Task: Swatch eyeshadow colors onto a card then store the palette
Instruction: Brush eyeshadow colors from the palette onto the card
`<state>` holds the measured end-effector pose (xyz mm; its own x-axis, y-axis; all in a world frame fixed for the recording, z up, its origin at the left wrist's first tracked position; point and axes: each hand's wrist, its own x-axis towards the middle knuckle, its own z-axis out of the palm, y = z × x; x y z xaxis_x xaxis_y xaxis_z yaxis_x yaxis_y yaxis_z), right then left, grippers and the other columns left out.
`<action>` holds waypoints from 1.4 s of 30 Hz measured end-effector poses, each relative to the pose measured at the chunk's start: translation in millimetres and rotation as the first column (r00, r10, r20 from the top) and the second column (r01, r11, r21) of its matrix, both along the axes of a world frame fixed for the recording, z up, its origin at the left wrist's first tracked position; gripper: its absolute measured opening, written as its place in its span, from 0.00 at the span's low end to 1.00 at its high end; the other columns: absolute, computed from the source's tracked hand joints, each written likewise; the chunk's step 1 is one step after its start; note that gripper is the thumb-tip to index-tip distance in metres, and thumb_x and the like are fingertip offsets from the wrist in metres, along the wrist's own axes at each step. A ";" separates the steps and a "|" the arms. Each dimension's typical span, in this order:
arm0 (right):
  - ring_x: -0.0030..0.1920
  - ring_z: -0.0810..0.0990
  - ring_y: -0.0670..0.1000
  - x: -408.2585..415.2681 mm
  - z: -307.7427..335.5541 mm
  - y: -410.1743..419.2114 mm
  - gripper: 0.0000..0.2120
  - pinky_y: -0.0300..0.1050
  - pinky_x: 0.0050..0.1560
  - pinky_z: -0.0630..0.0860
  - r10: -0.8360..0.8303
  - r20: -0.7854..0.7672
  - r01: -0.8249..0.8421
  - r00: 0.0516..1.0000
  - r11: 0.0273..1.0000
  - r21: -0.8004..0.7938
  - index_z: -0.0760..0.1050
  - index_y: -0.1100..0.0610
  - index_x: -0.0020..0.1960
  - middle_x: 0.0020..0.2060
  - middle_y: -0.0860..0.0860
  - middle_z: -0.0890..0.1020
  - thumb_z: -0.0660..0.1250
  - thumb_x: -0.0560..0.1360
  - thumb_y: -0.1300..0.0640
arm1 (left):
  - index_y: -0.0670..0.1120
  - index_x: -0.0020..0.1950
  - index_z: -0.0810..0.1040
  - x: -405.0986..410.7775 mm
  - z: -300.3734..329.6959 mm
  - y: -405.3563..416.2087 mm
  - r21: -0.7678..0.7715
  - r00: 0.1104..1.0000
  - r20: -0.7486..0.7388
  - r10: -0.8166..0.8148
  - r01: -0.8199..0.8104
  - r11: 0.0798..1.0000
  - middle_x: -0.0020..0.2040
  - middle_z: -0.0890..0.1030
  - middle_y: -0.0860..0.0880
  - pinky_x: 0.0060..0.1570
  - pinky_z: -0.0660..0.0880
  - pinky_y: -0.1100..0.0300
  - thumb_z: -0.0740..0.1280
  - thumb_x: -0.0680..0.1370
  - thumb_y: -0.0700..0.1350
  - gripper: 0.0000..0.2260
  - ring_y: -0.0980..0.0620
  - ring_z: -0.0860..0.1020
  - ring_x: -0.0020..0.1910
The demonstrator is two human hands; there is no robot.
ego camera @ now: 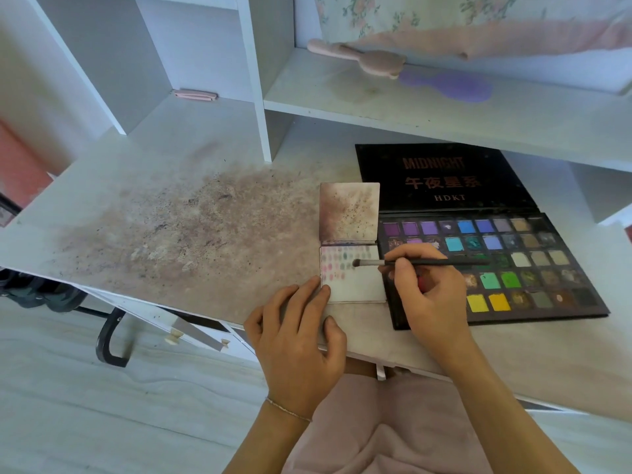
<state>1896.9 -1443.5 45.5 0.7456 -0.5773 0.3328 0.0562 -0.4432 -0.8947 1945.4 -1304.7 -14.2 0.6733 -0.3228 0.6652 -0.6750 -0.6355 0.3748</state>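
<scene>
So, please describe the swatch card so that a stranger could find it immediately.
Find the big black eyeshadow palette open on the stained desk. The card lies against its left edge, under the left hand's fingertips. Only it is white, with rows of small pink and green smudges.

The open eyeshadow palette's black lid reads "MIDNIGHT", then "午夜星系", and below that "HDKT".

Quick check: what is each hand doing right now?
Left hand: open, fingertips pressing the card.
Right hand: holding the brush, bristles over the card.
</scene>
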 end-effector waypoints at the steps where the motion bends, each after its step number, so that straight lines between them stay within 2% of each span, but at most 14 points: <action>1: 0.40 0.79 0.40 -0.7 -0.1 -0.7 0.06 0.29 0.38 0.74 -0.016 0.029 0.015 0.999 1.000 0.011 0.73 0.46 0.42 0.35 0.40 0.79 0.59 0.72 0.54 | 0.46 0.48 0.83 0.0 -0.2 -0.3 -0.004 1.000 0.000 -0.001 0.001 1.000 0.52 0.82 0.51 0.52 0.66 0.53 0.61 0.70 0.46 0.13 0.51 0.74 0.54; 5: 0.39 0.78 0.39 -8.3 1.4 -6.5 0.08 0.28 0.40 0.73 -0.082 0.098 0.073 0.992 0.993 0.097 0.74 0.51 0.43 0.37 0.39 0.80 0.58 0.73 0.61 | 0.45 0.49 0.83 0.8 -1.1 -0.3 -0.019 1.000 0.013 0.000 0.000 1.000 0.52 0.83 0.50 0.53 0.63 0.55 0.61 0.71 0.46 0.13 0.51 0.74 0.53; 9: 0.37 0.78 0.41 -27.2 6.8 -18.0 0.07 0.32 0.34 0.75 -0.079 0.114 0.071 0.990 0.995 0.075 0.75 0.48 0.43 0.38 0.37 0.80 0.59 0.73 0.55 | 0.45 0.48 0.83 -0.3 -0.3 -1.4 -0.029 1.000 0.020 0.012 -0.012 1.000 0.51 0.83 0.50 0.54 0.62 0.56 0.60 0.71 0.46 0.14 0.51 0.74 0.53; 11: 0.39 0.78 0.41 -41.0 9.1 -29.1 0.08 0.30 0.36 0.74 -0.085 0.122 0.080 0.989 0.996 0.049 0.75 0.47 0.43 0.39 0.38 0.80 0.59 0.73 0.56 | 0.45 0.48 0.83 -0.7 0.1 -2.9 -0.043 1.000 0.026 0.016 -0.015 0.999 0.51 0.83 0.50 0.53 0.62 0.56 0.60 0.71 0.46 0.14 0.51 0.74 0.52; 14: 0.45 0.79 0.40 -62.3 9.6 -50.0 0.10 0.28 0.39 0.75 -0.114 0.097 0.112 0.989 0.993 0.026 0.75 0.48 0.44 0.41 0.36 0.80 0.60 0.73 0.61 | 0.44 0.47 0.83 -0.7 -0.2 -4.0 -0.055 0.999 0.047 0.025 -0.023 0.998 0.50 0.83 0.50 0.52 0.62 0.56 0.59 0.71 0.45 0.14 0.51 0.74 0.51; 17: 0.43 0.79 0.40 -78.3 3.7 -69.5 0.14 0.32 0.37 0.77 -0.160 0.047 0.158 0.986 0.987 0.043 0.74 0.46 0.44 0.40 0.37 0.80 0.62 0.75 0.66 | 0.44 0.47 0.83 -0.2 -3.2 -4.1 -0.052 0.997 0.068 0.035 -0.032 0.998 0.51 0.82 0.51 0.51 0.62 0.55 0.58 0.72 0.46 0.14 0.51 0.74 0.51; 19: 0.39 0.79 0.41 -86.0 -0.3 -78.9 0.20 0.35 0.35 0.76 -0.199 0.005 0.199 0.980 0.980 0.010 0.73 0.41 0.43 0.39 0.38 0.81 0.61 0.76 0.67 | 0.44 0.47 0.83 -0.3 -4.9 -4.5 -0.059 0.996 0.081 0.049 -0.044 0.997 0.52 0.80 0.54 0.52 0.61 0.57 0.58 0.73 0.46 0.15 0.51 0.74 0.51; 22: 0.38 0.78 0.40 -93.2 -3.4 -86.4 0.16 0.36 0.34 0.75 -0.217 -0.030 0.215 0.976 0.975 -0.064 0.72 0.41 0.41 0.34 0.43 0.79 0.61 0.75 0.63 | 0.45 0.46 0.83 -0.7 -4.7 -6.6 -0.083 0.993 0.088 0.073 -0.066 0.994 0.51 0.79 0.55 0.56 0.59 0.61 0.57 0.73 0.45 0.14 0.51 0.74 0.49; 24: 0.39 0.78 0.39 -93.9 -3.1 -87.1 0.12 0.31 0.34 0.75 -0.216 -0.022 0.213 0.976 0.973 -0.094 0.71 0.42 0.41 0.35 0.42 0.77 0.60 0.73 0.61 | 0.44 0.45 0.83 -1.4 -4.0 -7.4 -0.092 0.992 0.080 0.097 -0.089 0.992 0.50 0.81 0.53 0.56 0.59 0.61 0.57 0.73 0.45 0.14 0.50 0.74 0.48; 27: 0.40 0.76 0.37 -91.9 -1.9 -86.7 0.12 0.25 0.34 0.71 -0.216 -0.028 0.210 0.976 0.965 -0.157 0.69 0.43 0.41 0.35 0.42 0.76 0.59 0.70 0.61 | 0.44 0.45 0.83 -3.6 -3.0 -8.5 -0.094 0.992 0.060 0.107 -0.101 0.990 0.49 0.81 0.52 0.55 0.59 0.61 0.58 0.73 0.44 0.14 0.50 0.73 0.48; 32: 0.44 0.76 0.39 -91.3 -7.0 -89.2 0.10 0.27 0.36 0.72 -0.221 -0.091 0.195 0.971 0.952 -0.237 0.68 0.43 0.39 0.36 0.41 0.75 0.59 0.69 0.59 | 0.44 0.46 0.83 -4.2 -2.0 -8.7 -0.085 0.994 0.035 0.106 -0.102 0.991 0.49 0.82 0.51 0.55 0.59 0.61 0.58 0.73 0.45 0.14 0.50 0.73 0.48; 36: 0.43 0.76 0.40 -91.0 -7.6 -90.0 0.11 0.31 0.33 0.73 -0.236 -0.095 0.211 0.967 0.953 -0.217 0.67 0.42 0.37 0.34 0.40 0.75 0.59 0.68 0.58 | 0.44 0.45 0.83 -4.6 -1.7 -10.2 -0.105 0.992 0.028 0.120 -0.116 0.988 0.48 0.82 0.51 0.55 0.59 0.61 0.58 0.73 0.44 0.14 0.49 0.73 0.47; 38: 0.42 0.76 0.39 -91.1 -7.0 -90.0 0.11 0.30 0.36 0.73 -0.228 -0.081 0.209 0.970 0.958 -0.197 0.68 0.42 0.37 0.34 0.41 0.76 0.59 0.68 0.59 | 0.44 0.44 0.83 -4.5 -2.2 -10.7 -0.116 0.991 0.027 0.128 -0.125 0.985 0.48 0.82 0.51 0.55 0.59 0.61 0.58 0.73 0.44 0.14 0.49 0.73 0.47; 42: 0.39 0.76 0.38 -91.1 -5.1 -89.5 0.10 0.27 0.33 0.71 -0.212 -0.102 0.194 0.972 0.967 -0.168 0.68 0.43 0.36 0.32 0.41 0.76 0.58 0.68 0.59 | 0.44 0.44 0.83 -4.8 -2.2 -10.5 -0.112 0.991 0.027 0.130 -0.126 0.986 0.48 0.82 0.51 0.55 0.59 0.61 0.58 0.73 0.44 0.14 0.49 0.73 0.47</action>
